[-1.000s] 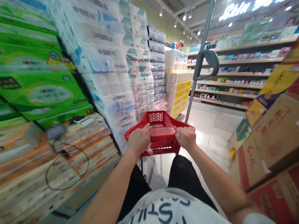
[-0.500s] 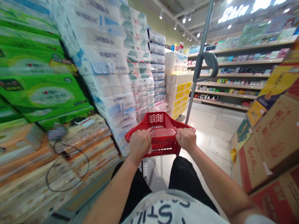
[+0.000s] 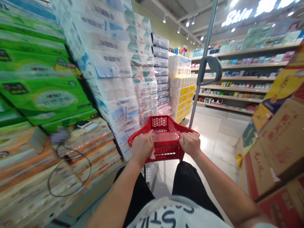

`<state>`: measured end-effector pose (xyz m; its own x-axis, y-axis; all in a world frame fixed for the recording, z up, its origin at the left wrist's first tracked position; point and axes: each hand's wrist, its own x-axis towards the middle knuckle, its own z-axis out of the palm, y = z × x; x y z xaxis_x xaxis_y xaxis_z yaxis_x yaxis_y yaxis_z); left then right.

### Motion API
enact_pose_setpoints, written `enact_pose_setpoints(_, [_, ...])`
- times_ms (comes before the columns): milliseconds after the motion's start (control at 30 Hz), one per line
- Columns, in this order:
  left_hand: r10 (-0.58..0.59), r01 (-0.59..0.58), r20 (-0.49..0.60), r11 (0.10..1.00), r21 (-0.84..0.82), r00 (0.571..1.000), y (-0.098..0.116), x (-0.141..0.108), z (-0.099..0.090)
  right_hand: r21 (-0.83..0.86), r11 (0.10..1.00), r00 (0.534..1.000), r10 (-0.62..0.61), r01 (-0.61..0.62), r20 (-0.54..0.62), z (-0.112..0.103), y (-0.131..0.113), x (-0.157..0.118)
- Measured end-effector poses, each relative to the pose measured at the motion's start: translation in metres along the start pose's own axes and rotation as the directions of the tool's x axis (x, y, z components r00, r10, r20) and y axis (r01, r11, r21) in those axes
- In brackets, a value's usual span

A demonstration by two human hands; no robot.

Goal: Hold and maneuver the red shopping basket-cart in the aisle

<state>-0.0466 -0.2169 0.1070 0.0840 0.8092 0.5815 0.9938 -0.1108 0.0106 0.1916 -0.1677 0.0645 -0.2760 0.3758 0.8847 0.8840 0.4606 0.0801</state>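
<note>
A red plastic shopping cart (image 3: pixel 166 153) stands in front of me, its basket of perforated mesh. My left hand (image 3: pixel 143 145) wraps round the left part of its handle. On the right part, my right hand (image 3: pixel 190 142) is closed in the same way. Between the two hands shows the handle's pale red panel (image 3: pixel 166 136). A grey pole (image 3: pixel 202 47) with a looped grey grip (image 3: pixel 215 68) rises by the cart's right side; its lower end is hidden behind the basket rim. Little of the basket's inside shows, and I make out no goods there.
Tall stacks of white tissue packs (image 3: pixel 111 60) line the left, beside green packs (image 3: pixel 54 95). A thin black cable (image 3: pixel 89 177) loops over orange-and-white packs (image 3: pixel 104 139). Cardboard boxes (image 3: pixel 280 136) bound the right. Pale floor tiles (image 3: pixel 218 139) lead towards stocked shelves (image 3: pixel 237 84).
Both hands keep their hold on the cart handle. The view has shifted very slightly, with the stacks, cart and boxes a little lower in the picture.
</note>
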Motion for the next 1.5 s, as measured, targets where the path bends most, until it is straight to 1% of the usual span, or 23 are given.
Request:
enact_pose_setpoints(133, [-0.019,0.019,0.036,1.0,0.004,0.999,0.001,0.003,-0.003,0.005,1.0,1.0,0.003,-0.003,-0.007,0.0,0.0,0.0])
enact_pose_setpoints(233, [0.006,-0.005,0.039,1.0,-0.017,0.999,0.0,0.003,-0.005,0.039,0.999,0.999,0.022,-0.023,0.034,-0.002,0.0,0.0])
enact_pose_setpoints(300, [0.023,-0.022,0.033,0.999,-0.031,0.999,-0.002,0.002,-0.006,0.112,0.99,0.994,0.077,-0.085,0.073,-0.007,-0.002,0.004])
enact_pose_setpoints(367, [0.038,-0.037,0.017,0.998,-0.05,0.999,-0.005,0.0,-0.006,0.228,0.962,0.986,0.133,-0.153,0.1,-0.016,-0.008,0.009])
enact_pose_setpoints(400, [0.045,-0.044,0.008,0.997,-0.069,0.999,-0.007,0.0,-0.006,0.292,0.942,0.985,0.137,-0.163,0.109,-0.021,-0.013,0.013])
enact_pose_setpoints(467, [0.052,-0.053,-0.013,0.99,-0.134,0.999,-0.011,0.0,-0.004,0.397,0.911,0.989,0.068,-0.114,0.128,-0.032,-0.028,0.021])
enact_pose_setpoints(533, [0.036,-0.045,-0.041,0.975,-0.219,0.998,-0.014,-0.001,-0.001,0.469,0.882,0.982,-0.055,-0.036,0.18,-0.039,-0.048,0.029])
enact_pose_setpoints(633, [0.0,-0.022,-0.066,0.945,-0.328,0.998,-0.017,-0.003,0.004,0.549,0.835,0.933,-0.213,0.021,0.288,-0.037,-0.077,0.036])
enact_pose_setpoints(700, [-0.01,-0.019,-0.072,0.919,-0.393,0.997,-0.017,-0.005,0.005,0.584,0.812,0.898,-0.274,0.024,0.344,-0.03,-0.091,0.039])
enact_pose_setpoints(767, [0.004,-0.046,-0.091,0.883,-0.468,0.996,-0.017,-0.008,0.002,0.597,0.802,0.874,-0.307,0.024,0.377,-0.021,-0.099,0.042])
enact_pose_setpoints(833, [0.055,-0.105,-0.108,0.834,-0.542,0.993,-0.017,-0.01,-0.003,0.597,0.802,0.866,-0.322,0.034,0.383,-0.014,-0.102,0.044])
enact_pose_setpoints(900, [0.111,-0.151,-0.103,0.787,-0.599,0.988,-0.018,-0.011,-0.009,0.607,0.794,0.875,-0.315,0.032,0.366,-0.01,-0.102,0.047])
enact_pose_setpoints(967, [0.127,-0.156,-0.091,0.766,-0.624,0.988,-0.021,-0.01,-0.012,0.641,0.767,0.897,-0.274,-0.014,0.347,-0.009,-0.101,0.049])
enact_pose_setpoints(1033, [0.104,-0.138,-0.091,0.779,-0.611,0.99,-0.027,-0.009,-0.011,0.684,0.725,0.915,-0.223,-0.076,0.338,-0.011,-0.098,0.05])
enact_pose_setpoints(1067, [0.085,-0.123,-0.092,0.8,-0.587,0.992,-0.03,-0.008,-0.009,0.7,0.708,0.921,-0.201,-0.1,0.335,-0.012,-0.095,0.051])
enact_pose_setpoints(1167, [0.039,-0.064,-0.069,0.903,-0.425,0.997,-0.039,-0.009,0.0,0.705,0.698,0.951,-0.117,-0.127,0.287,-0.021,-0.08,0.054])
enact_pose_setpoints(1233, [0.068,-0.076,-0.04,0.96,-0.268,0.997,-0.042,-0.012,0.004,0.682,0.718,0.979,-0.003,-0.14,0.205,-0.029,-0.065,0.058])
enact_pose_setpoints(1300, [0.11,-0.114,-0.035,0.984,-0.14,0.993,-0.041,-0.015,0.007,0.659,0.735,0.987,0.106,-0.16,0.121,-0.036,-0.049,0.06])
enact_pose_setpoints(1333, [0.118,-0.122,-0.047,0.988,-0.096,0.992,-0.039,-0.017,0.007,0.649,0.742,0.986,0.128,-0.167,0.107,-0.039,-0.043,0.061])
enact_pose_setpoints(1367, [0.115,-0.119,-0.066,0.991,-0.064,0.991,-0.037,-0.018,0.007,0.638,0.749,0.984,0.131,-0.178,0.12,-0.04,-0.039,0.06])
enact_pose_setpoints(1400, [0.105,-0.109,-0.091,0.993,-0.042,0.99,-0.035,-0.018,0.008,0.627,0.756,0.981,0.112,-0.189,0.16,-0.041,-0.037,0.059])
enact_pose_setpoints(1500, [0.09,-0.093,-0.147,0.996,-0.014,0.985,-0.031,-0.019,0.008,0.577,0.795,0.952,0.002,-0.188,0.307,-0.038,-0.041,0.054])
